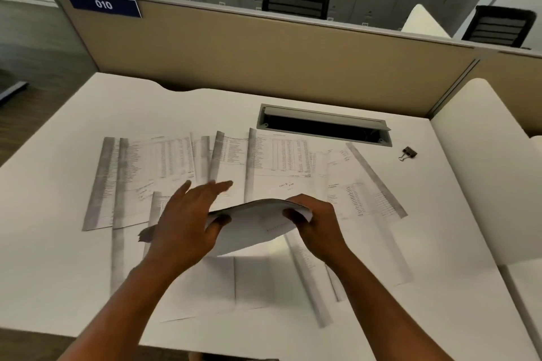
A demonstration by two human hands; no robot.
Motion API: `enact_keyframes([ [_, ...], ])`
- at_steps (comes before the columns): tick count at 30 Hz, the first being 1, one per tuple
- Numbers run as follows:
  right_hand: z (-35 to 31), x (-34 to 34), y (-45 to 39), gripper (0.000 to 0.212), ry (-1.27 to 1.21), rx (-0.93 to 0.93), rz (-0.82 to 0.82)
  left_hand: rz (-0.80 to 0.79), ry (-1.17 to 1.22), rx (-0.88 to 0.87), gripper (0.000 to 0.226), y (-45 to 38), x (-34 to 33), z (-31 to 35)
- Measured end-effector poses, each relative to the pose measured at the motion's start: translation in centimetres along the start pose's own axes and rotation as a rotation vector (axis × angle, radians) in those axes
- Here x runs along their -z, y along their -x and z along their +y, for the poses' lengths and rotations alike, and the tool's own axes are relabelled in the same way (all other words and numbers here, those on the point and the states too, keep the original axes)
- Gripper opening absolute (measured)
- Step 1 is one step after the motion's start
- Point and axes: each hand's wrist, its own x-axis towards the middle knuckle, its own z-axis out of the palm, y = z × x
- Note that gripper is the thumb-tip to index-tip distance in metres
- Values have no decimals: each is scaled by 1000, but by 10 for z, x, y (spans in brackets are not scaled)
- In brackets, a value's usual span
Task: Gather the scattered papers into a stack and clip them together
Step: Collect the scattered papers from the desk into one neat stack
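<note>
Several printed sheets (272,155) lie spread and overlapping across the white desk (50,258). A small bundle of sheets (255,226) is lifted above the desk and bows upward. My right hand (316,226) grips its right end. My left hand (187,220) meets its left end, thumb under the bundle and fingers stretched flat and apart toward the sheets behind. A black binder clip (408,153) lies alone on the desk at the far right, well away from both hands.
An open cable slot (322,129) is set into the desk behind the papers. A beige partition (264,53) with a blue "010" sign (103,4) closes the back. A white side panel (481,170) stands at the right. Chairs and grey lockers are beyond.
</note>
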Motion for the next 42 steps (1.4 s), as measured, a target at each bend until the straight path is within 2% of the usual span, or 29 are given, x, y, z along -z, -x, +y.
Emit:
enact_keyframes([
  [2,-5,-2,-2,12,-59,-24,40,-67,-37,85,22,-1,0,-3],
  [3,-4,-2,-2,16,-82,-45,67,-62,-53,131,15,0,1,-7],
  [6,18,3,-7,63,-103,-195,87,21,-11,267,8,2,1,-29],
  [9,56,5,-11,78,72,-474,167,109,211,492,9,8,-3,-55],
  [12,83,3,-12,94,320,-731,218,88,508,777,23,24,-16,-80],
  [14,92,-1,-16,102,426,-801,236,73,697,954,31,38,-34,-93],
  [17,99,-9,-28,106,568,-863,263,34,807,1136,37,57,-56,-102],
  [20,99,-15,-48,111,572,-909,299,34,865,1211,40,70,-70,-103],
  [25,100,-19,-76,120,542,-991,231,55,871,1268,35,83,-85,-107],
  [32,95,-29,-90,109,542,-1036,163,23,882,1285,35,92,-96,-117],
  [36,89,-37,-94,109,603,-1064,190,27,877,1277,32,95,-99,-120],
  [42,93,-49,-90,132,665,-1030,239,21,825,1257,35,94,-105,-128],
])
